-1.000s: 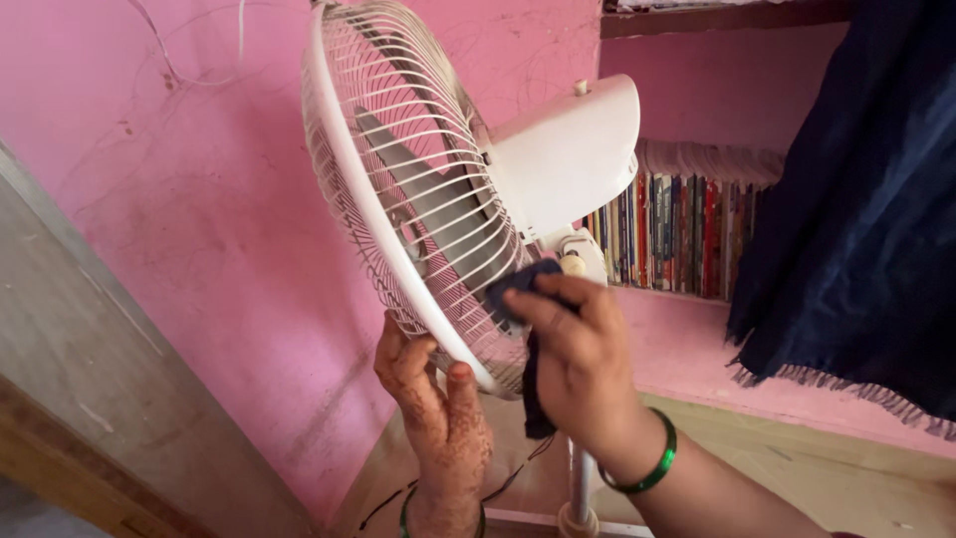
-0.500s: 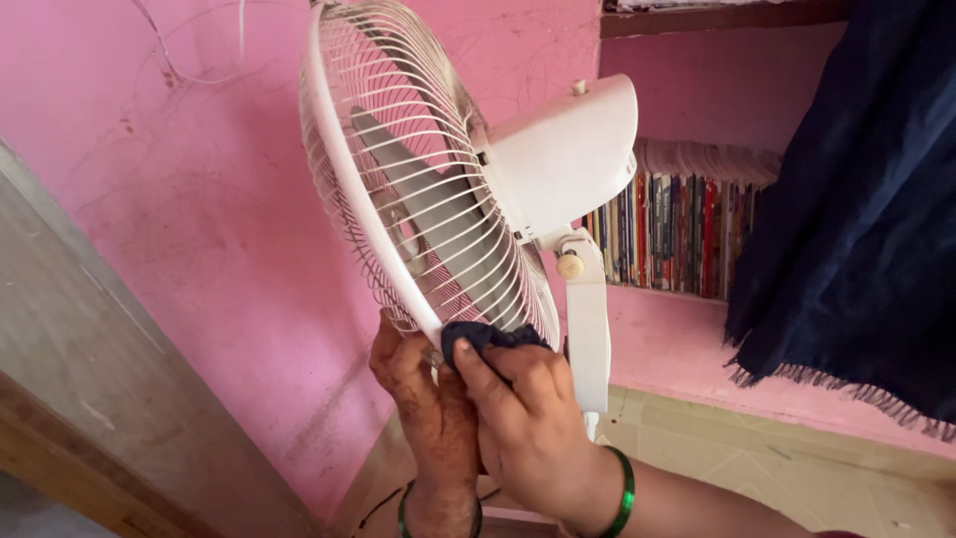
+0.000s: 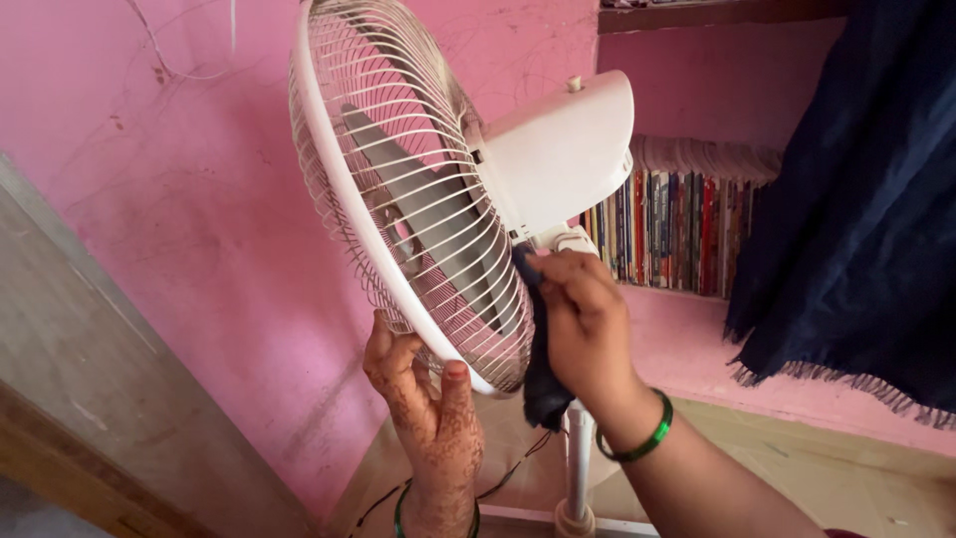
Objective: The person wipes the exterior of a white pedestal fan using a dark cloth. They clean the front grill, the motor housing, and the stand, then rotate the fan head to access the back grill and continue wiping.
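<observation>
The left hand (image 3: 423,403) grips the lower rim of the white fan cage (image 3: 398,199) at frame centre. The right hand (image 3: 588,319) pinches a dark cloth (image 3: 541,374) against the rear grille wires. Wiping goes best along each wire, with the rim braced firmly.

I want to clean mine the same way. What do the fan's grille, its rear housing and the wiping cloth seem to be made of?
Grille: thin wire, probably coated metal, off-white and dull with dust. Rear housing: smooth white moulded plastic, by its rounded, faintly glossy shell. Cloth, held in the right hand: soft dark woven fabric; it folds and hangs limp. The left hand steadies the rim.
</observation>
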